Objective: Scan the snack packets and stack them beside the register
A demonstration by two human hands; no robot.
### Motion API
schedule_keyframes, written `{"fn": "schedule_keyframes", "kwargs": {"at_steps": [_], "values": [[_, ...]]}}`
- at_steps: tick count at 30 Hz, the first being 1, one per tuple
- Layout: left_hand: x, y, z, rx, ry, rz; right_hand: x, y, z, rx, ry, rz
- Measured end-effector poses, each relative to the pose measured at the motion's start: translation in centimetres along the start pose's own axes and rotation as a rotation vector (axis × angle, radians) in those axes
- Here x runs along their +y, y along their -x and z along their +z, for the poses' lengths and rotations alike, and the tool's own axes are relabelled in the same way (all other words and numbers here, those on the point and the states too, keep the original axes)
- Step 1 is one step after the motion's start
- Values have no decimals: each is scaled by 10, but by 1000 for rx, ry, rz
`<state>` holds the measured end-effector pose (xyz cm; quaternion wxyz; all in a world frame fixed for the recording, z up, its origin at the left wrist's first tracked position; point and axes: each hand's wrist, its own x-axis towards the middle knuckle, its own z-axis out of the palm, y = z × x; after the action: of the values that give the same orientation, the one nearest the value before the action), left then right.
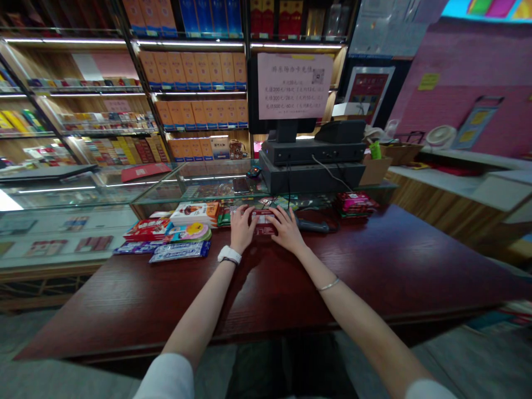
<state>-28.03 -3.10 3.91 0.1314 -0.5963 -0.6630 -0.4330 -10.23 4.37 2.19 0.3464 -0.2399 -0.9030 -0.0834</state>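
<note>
Both my hands reach forward to a small red packet with pale print [264, 220] at the far side of the dark red table. My left hand [242, 227] has its fingers over the packet's left end, thumb toward the middle. At the right end, my right hand [287, 228] grips it with bent fingers. The packet lies low, at or near the tabletop; its ends are hidden under my fingers. Just right of my right hand rests a dark handheld scanner [311, 225]. A green packet [224, 216] lies left of my left hand.
On the table's left are a white-and-orange box [194, 213], a red packet [148, 228] and purple-blue packets [180, 251]. Red-pink packs [355, 204] are stacked at right. Behind stand a glass counter [199, 174], a checkout terminal [313, 160] with a paper sign [294, 86], and stocked shelves.
</note>
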Motion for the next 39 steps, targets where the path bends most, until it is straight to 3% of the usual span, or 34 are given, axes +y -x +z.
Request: {"fn": "schedule_keyframes", "kwargs": {"at_steps": [5, 9, 19, 31, 35, 39], "values": [[-4, 6, -2, -142, -179, 315, 9, 0, -3, 44, -25, 63], [-6, 8, 1, -221, -202, 410, 12, 0, -3, 29, -48, 50], [-1, 10, 1, -224, -219, 374, 12, 0, 1, -22, -108, -6], [-7, 9, -2, -156, -209, 290, 4, -8, -14, -67, -88, 29], [-10, 9, -3, -146, -203, 254, 20, -6, -22, -37, -87, 24], [-12, 8, 0, -144, -204, 236, 54, 13, -32, 15, -63, 104]]}}
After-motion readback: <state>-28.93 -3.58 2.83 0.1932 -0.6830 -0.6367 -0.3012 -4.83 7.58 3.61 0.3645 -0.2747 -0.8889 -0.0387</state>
